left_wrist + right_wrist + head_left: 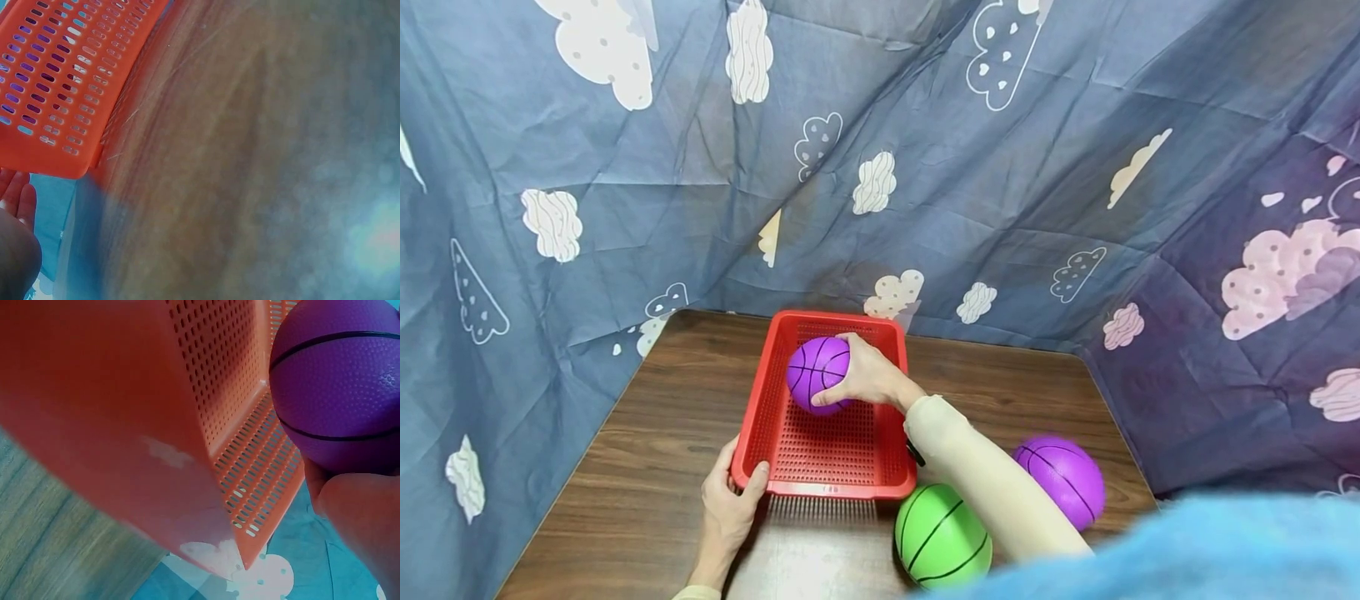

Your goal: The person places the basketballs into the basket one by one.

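A red perforated plastic basket [827, 489] stands on the wooden table. My left hand [726, 504] grips its near left corner, thumb over the rim and fingers on the outer side. Inside the basket, toward its far end, my right hand [871, 372] holds a small purple basketball [812, 373] from its right side, thumb at the near face. The right wrist view shows that purple basketball [337, 387] close up beside the slotted basket walls. Through the slots in the left wrist view, bits of purple show behind the basket wall [59, 81].
A green basketball [940, 537] sits by the basket's near right corner, partly under my right forearm. Further right lies a second purple basketball [1063, 479]. Blue cloud-patterned cloth [925, 233] hangs behind and at both sides of the brown table [662, 400].
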`<state>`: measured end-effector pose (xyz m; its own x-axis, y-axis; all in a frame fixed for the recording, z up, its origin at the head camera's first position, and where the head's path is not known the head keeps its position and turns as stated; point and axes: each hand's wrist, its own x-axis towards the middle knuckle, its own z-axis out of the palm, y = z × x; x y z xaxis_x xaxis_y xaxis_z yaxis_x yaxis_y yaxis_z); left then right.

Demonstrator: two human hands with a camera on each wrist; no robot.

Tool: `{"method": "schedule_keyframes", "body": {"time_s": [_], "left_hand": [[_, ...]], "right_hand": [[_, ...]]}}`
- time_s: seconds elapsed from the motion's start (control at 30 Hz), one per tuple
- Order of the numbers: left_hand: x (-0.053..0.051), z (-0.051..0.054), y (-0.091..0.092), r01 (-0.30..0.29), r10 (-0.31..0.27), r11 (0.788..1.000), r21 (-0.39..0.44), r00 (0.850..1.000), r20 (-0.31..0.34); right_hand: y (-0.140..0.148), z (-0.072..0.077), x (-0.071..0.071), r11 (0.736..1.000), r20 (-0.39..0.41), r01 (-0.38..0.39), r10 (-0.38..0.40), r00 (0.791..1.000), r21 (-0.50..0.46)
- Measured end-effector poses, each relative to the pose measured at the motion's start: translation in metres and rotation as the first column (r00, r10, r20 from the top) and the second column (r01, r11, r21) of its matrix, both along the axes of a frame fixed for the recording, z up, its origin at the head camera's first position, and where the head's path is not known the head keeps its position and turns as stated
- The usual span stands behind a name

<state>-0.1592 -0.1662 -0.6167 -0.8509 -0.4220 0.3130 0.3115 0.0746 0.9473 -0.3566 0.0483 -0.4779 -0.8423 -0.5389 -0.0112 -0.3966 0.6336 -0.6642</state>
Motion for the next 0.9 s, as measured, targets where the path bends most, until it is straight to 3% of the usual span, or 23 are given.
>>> {"method": "schedule_keyframes", "body": {"time_s": [0.27, 0.63, 0.9], "left_hand": [[-0.001, -0.002, 0.000, 0.011, -0.011, 1.000, 0.003, 1.000, -0.010], [-0.001, -0.002, -0.001, -0.002, 0.003, 0.999, 0.033, 1.000, -0.024], [0.000, -0.002, 0.000, -0.002, 0.002, 1.000, 0.029, 1.000, -0.003]], "right_hand": [[0.003, -0.003, -0.001, 0.997, -0.039, 0.009, -0.006, 0.999, 0.082], [0.002, 0.008, 0.000, 0.999, -0.034, 0.001, 0.001, 0.999, 0.051], [0.007, 0.006, 0.005, 0.999, -0.013, 0.014, -0.013, 1.000, 0.030]]}}
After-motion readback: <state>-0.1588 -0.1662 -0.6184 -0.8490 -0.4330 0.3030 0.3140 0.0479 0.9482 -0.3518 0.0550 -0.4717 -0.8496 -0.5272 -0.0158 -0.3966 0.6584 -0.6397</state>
